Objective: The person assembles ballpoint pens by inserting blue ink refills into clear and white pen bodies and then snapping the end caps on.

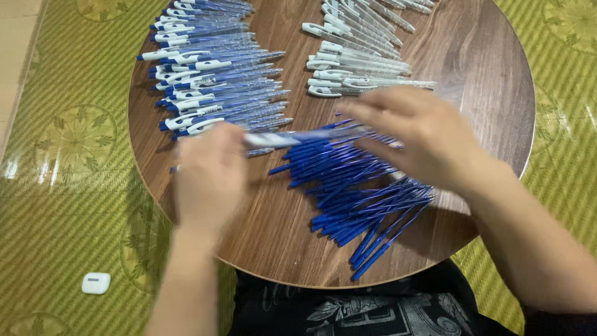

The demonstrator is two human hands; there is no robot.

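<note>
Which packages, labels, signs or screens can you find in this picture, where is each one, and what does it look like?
Small white rounded-rectangular plastic case: closed, on the green patterned mat, left of the round wooden table.
Printed design: pale grey on the person's black shirt, bottom centre, below the table edge.
No signs or screens are in view.

We see bare counter (273,236) along the near edge, between the left hand (208,177) and the heap of blue refills (354,186). Finished pens (211,68) crowd the far left and clear barrels (357,56) the far middle. The far right wood is open.
</note>
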